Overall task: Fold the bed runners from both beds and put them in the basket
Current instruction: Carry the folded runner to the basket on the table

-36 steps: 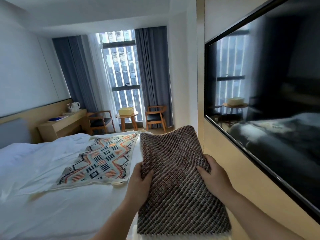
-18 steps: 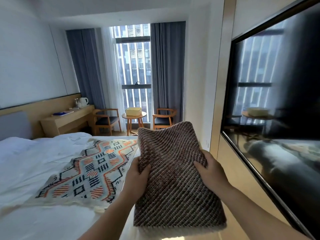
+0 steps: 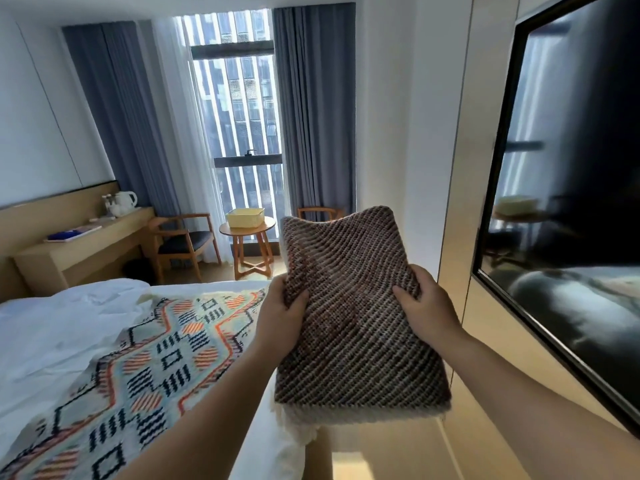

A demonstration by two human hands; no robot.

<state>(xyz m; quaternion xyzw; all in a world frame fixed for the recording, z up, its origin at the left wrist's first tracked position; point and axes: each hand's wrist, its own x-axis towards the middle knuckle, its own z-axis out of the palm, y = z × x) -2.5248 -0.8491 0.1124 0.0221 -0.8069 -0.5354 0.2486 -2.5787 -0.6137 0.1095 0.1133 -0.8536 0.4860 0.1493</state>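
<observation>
Both hands clamp the folded brown runner (image 3: 353,306) in mid-air. My left hand (image 3: 280,320) pinches its left edge and my right hand (image 3: 429,306) its right edge, each thumb pressed on the top face with the fingers hidden underneath. I see the fold held out flat, its fringed near end sagging a little over the bed's right side. Just left of it, the patterned runner (image 3: 156,358) lies spread open on the white bed (image 3: 52,334), unfolded. A dark wall screen (image 3: 571,202) hangs on the right. Farther off, the yellow basket (image 3: 245,217) sits on a round table (image 3: 251,237) by the window, between two wooden chairs, well apart from my hands. A desk (image 3: 79,244) with a kettle (image 3: 124,200) stands along the left wall.
</observation>
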